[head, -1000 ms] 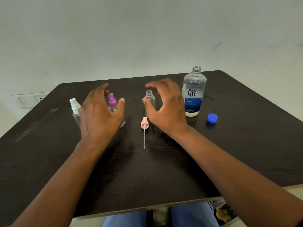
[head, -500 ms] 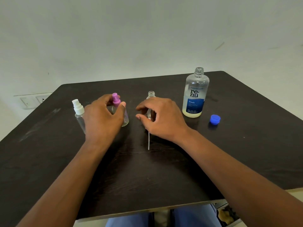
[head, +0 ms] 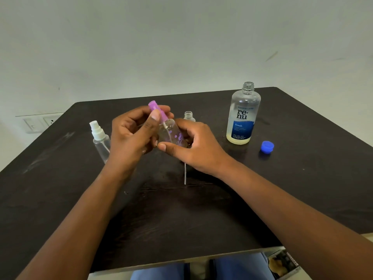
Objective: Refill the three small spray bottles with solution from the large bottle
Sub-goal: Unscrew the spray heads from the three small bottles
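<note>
Your left hand [head: 133,134] pinches the purple spray cap [head: 157,110]; your right hand [head: 193,144] grips the small clear flower-printed spray bottle [head: 171,132] between them — cap not yet off. Beyond your right hand stands the large clear uncapped solution bottle [head: 243,116]; refilling appears unfinished.

This looks like a plain room in a home or a small office, though it is hard to say which. A dark wooden table [head: 302,188] stands against a bare, pale wall [head: 181,47], and a white switch and socket plate [head: 40,123] sits low on that wall. A person in blue trousers [head: 238,266] sits at the table.
</note>
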A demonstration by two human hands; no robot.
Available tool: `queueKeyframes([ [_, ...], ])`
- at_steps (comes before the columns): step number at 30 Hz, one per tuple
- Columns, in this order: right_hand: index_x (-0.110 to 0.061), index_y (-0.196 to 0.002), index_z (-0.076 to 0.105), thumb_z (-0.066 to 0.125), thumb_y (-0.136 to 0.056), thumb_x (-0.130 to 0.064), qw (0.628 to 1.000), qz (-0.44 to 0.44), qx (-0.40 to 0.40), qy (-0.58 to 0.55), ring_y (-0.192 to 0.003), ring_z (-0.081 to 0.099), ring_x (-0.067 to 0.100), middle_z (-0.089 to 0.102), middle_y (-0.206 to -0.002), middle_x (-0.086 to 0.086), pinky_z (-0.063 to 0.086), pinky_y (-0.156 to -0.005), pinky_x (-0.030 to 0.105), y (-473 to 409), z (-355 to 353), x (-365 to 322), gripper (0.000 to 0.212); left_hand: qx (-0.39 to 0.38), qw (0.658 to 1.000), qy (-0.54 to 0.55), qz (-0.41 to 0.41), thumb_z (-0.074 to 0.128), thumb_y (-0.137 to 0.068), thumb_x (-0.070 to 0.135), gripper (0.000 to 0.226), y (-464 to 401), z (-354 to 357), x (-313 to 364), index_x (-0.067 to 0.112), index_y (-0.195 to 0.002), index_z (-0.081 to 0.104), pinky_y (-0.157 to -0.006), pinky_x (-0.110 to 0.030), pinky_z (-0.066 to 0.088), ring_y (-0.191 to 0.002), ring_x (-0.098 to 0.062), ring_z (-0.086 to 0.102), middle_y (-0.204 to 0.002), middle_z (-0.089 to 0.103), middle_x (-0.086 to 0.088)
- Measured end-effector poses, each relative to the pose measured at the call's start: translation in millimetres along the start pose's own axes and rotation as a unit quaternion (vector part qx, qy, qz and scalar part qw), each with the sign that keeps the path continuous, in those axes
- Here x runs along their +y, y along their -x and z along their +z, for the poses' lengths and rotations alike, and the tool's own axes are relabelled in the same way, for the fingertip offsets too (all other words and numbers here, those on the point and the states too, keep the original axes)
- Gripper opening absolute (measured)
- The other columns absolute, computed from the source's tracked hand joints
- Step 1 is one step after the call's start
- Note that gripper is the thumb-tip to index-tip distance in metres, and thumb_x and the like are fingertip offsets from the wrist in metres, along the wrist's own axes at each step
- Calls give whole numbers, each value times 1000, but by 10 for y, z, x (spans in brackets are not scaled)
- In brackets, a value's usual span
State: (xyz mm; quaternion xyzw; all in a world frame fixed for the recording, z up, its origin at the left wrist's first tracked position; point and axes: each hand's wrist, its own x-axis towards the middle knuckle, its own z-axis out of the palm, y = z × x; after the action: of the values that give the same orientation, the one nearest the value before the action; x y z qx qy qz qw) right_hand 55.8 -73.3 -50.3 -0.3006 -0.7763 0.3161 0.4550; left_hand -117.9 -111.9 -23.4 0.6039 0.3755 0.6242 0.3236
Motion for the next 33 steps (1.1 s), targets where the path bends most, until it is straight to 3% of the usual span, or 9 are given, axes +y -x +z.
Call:
queueKeyframes([
  [3, -12, -107, 70, 77, -92, -40, 999, 1, -13, -35, -68, 65, 26, 70, -81, 6, 54, -64, 46, 10, -7, 2, 33, -3, 1000, -2, 2, 61, -101, 27, 30, 4, -6, 7, 5, -118, 74, -49, -13, 41, -51, -2, 51, -110, 78, -19],
  [6, -7, -104, 70, 72, -92, -46, 999, 8, -21, -37, -67, 67, 31, 71, -81, 14, 57, -62, 51, -2, -8, 23, 41, -3, 999, -30, 10, 65, -102, 26, 21, 5, -29, -17, 12, -112, 77, -57, -23, 49, -70, -14, 67, -107, 81, -11],
  [9, -7, -99, 74, 76, -89, -46, 1000, -3, -7, 5, -57, 55, 12, 70, -75, 13, 47, -57, 36, -8, -36, 17, 41, 9, 1000, -24, -1, 69, -98, 27, 21, 9, -29, -29, 11, -109, 78, -61, -25, 54, -79, -18, 74, -104, 82, -9],
  [15, -14, -99, 77, 81, -83, -54, 992, -33, 21, 120, -61, 64, 14, 71, -73, -4, 54, -60, 41, 42, -14, -39, 43, 86, 996, -23, 17, 87, -81, 31, 31, 8, 27, -13, 9, -78, 66, -48, -21, 45, -48, -8, 55, -72, 68, -24],
  [19, -15, -98, 76, 83, -85, -51, 992, -37, 55, 107, -55, 58, 13, 68, -68, -4, 46, -53, 32, 33, -5, -48, 39, 33, 998, 49, -17, 76, -90, 37, 24, -16, 12, -34, 15, -101, 72, -41, -20, 36, -59, -30, 52, -93, 73, -28],
  [21, -16, -95, 76, 85, -86, -47, 991, -34, 83, 99, -53, 54, 12, 65, -65, -7, 39, -54, 24, 25, -28, -32, 34, -4, 996, 77, -33, 66, -92, 24, 28, -43, -10, -60, 14, -116, 74, -41, -20, 34, -66, -39, 46, -108, 77, -24],
  [25, -15, -96, 75, 87, -87, -43, 990, -39, 78, 106, -54, 55, 11, 65, -67, -8, 39, -54, 22, 32, -20, -47, 32, 16, 999, 49, -16, 80, -90, 15, 24, -33, 13, -73, 5, -109, 69, -41, -19, 35, -45, -8, 48, -102, 78, -19],
  [29, -16, -97, 74, 86, -87, -45, 989, -37, 73, 122, -55, 57, 11, 65, -67, -10, 41, -55, 22, 31, -20, -44, 33, 23, 998, 50, -27, 86, -88, 28, 34, -35, -2, -85, 11, -109, 64, -41, -19, 37, -45, -5, 48, -105, 77, -14],
  [33, -15, -96, 74, 86, -86, -48, 990, -34, 74, 114, -53, 54, 11, 64, -65, -7, 39, -56, 21, 38, -15, -45, 36, 13, 998, 43, -43, 66, -95, 6, 30, -27, -14, -41, 12, -124, 70, -44, -18, 35, -47, -1, 49, -114, 80, -10],
])
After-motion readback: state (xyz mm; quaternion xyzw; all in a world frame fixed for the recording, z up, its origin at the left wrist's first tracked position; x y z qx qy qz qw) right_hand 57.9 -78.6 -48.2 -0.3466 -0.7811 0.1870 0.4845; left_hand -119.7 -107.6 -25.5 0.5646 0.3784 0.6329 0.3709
